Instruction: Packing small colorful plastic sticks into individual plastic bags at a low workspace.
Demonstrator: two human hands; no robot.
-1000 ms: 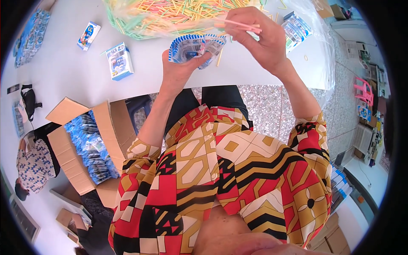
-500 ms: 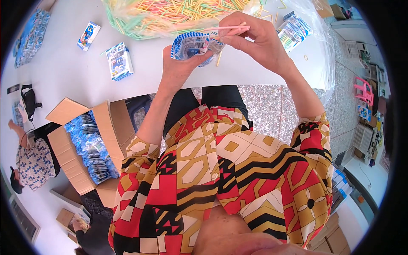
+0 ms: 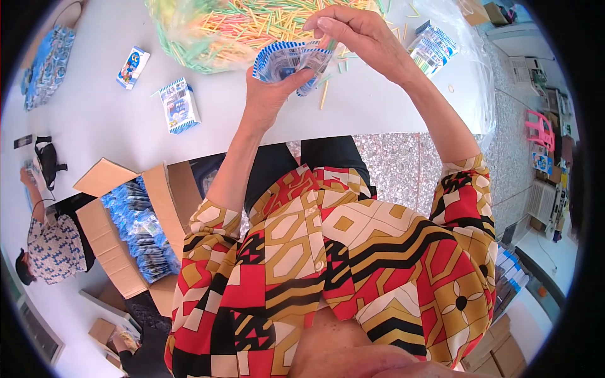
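Note:
My left hand (image 3: 266, 101) is closed around a small blue-and-white printed plastic pouch (image 3: 277, 62), whose checked top edge is spread apart. Above the pouch's right side is my right hand (image 3: 372, 44), thumb and fingers drawn together. Thin pastel sticks (image 3: 327, 43) show just under its fingertips, at the pouch mouth; how firmly the fingers grip them is partly hidden. Behind both hands, a large clear bag (image 3: 179, 47) lies spread on the table with a heap of pink, yellow and green sticks (image 3: 258, 25).
Two blue-and-white packs (image 3: 179, 106) (image 3: 132, 67) rest on the table at left, and a filled pouch (image 3: 433, 50) at right. Loose sticks (image 3: 324, 94) lie near the pouch. A cardboard box (image 3: 104, 242) of blue packets stands left of my lap. Another person (image 3: 55, 242) sits at far left.
My right hand has shifted slightly up and left; the long pink stick that jutted across its fingers no longer shows there. The pouch mouth is spread wider in my left hand.

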